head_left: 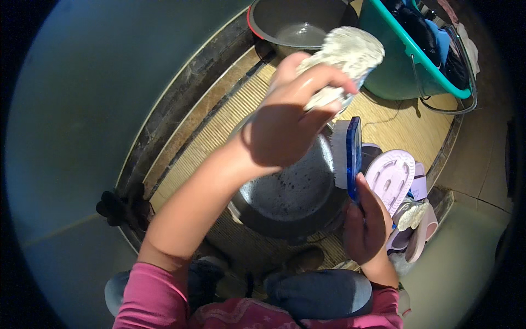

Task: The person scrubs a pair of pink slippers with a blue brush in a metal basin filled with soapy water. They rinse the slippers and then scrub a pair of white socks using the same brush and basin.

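Raised above a dark basin (257, 211) of soapy water is my left hand (293, 112), its fingers closed round a wet cream shoe (356, 49) with a rounded end and a bit of blue on its side. Part of the shoe is covered by my fingers. Lower and to the right, my right hand (367, 225) grips a scrubbing brush (355, 156) with a blue back and white bristles. The brush stands on end at the basin's right rim, bristles facing left, apart from the shoe. Foam and bubbles float on the water.
A grey basin with a red rim (255, 24) stands at the far side. Beside it, a green bucket (405, 41) holds dark and blue things. Lilac slippers (390, 172) and other footwear lie to the right. Small dark objects (118, 207) sit at the left ledge.
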### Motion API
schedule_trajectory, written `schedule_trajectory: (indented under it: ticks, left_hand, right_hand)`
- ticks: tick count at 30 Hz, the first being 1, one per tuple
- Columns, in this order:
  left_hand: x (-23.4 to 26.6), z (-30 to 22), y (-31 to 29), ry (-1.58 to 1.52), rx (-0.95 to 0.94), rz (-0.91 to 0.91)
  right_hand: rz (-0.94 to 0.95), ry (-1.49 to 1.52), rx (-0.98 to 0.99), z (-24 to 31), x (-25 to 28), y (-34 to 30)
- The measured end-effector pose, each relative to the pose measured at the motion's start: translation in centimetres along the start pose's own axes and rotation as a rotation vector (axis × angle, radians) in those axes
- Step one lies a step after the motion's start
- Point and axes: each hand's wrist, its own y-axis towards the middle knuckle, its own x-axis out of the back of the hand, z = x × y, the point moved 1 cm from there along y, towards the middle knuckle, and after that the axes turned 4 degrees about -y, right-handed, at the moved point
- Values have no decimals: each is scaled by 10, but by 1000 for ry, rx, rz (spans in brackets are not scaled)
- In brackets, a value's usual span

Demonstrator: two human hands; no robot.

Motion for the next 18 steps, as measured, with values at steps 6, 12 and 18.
schedule_trajectory:
  ticks: [6, 12, 18]
  left_hand:
    - [8, -38, -79, -770, 314, -444]
    - [5, -42, -83, -1086, 540, -545]
    - [11, -36, -100, -1121, 618, -494]
  right_hand:
    - [-76, -36, 66, 6, 4, -2]
    - [54, -89, 32, 23, 3, -6]
    - [7, -279, 179, 36, 5, -14]
